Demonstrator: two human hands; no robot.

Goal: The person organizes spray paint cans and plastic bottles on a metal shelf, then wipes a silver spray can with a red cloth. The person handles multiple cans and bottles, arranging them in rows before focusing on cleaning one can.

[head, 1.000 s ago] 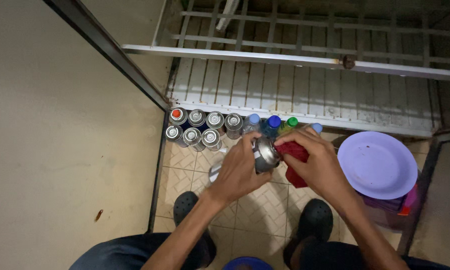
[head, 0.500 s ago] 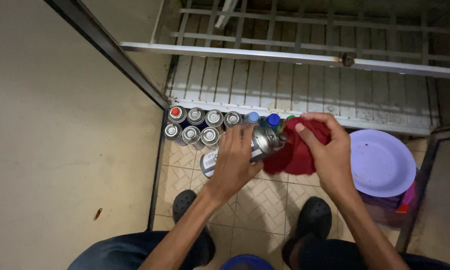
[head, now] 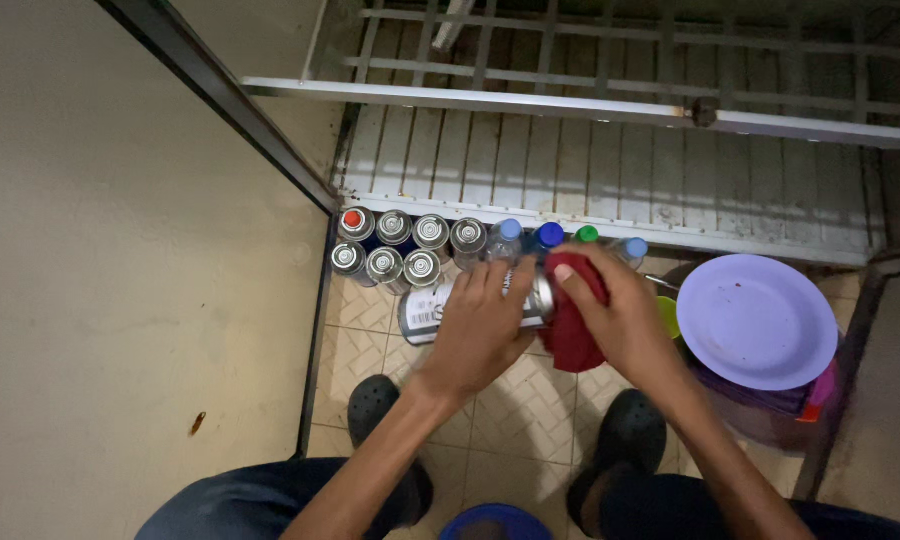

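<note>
On the far left a plain cream wall (head: 100,260) runs down to the tiled floor (head: 510,420). At its foot, against the white slatted gate (head: 610,170), stand seven metal canisters (head: 395,250) in two rows, upright and touching, one with a red cap and the rest bare silver on top. Just right of them, along the same gate, stand a few plastic bottles (head: 525,238) with blue and green caps.

In front of that line the person's left hand (head: 485,325) is wrapped around another canister (head: 440,308), held tipped on its side above the tiles, its labelled base pointing left and its top to the right. The right hand (head: 620,320) presses a red cloth (head: 573,335) around that top end, fingers closed over the cloth. So the cloth is on the can's top; how clean that end is I cannot tell, since cloth and fingers cover it. As I judge it, this one can is mid-wipe and not yet back among the standing seven.

Below, two dark clogs (head: 375,405) are planted on the floor. Farthest right sits a lilac plastic plate (head: 760,320) on top of a bucket.
</note>
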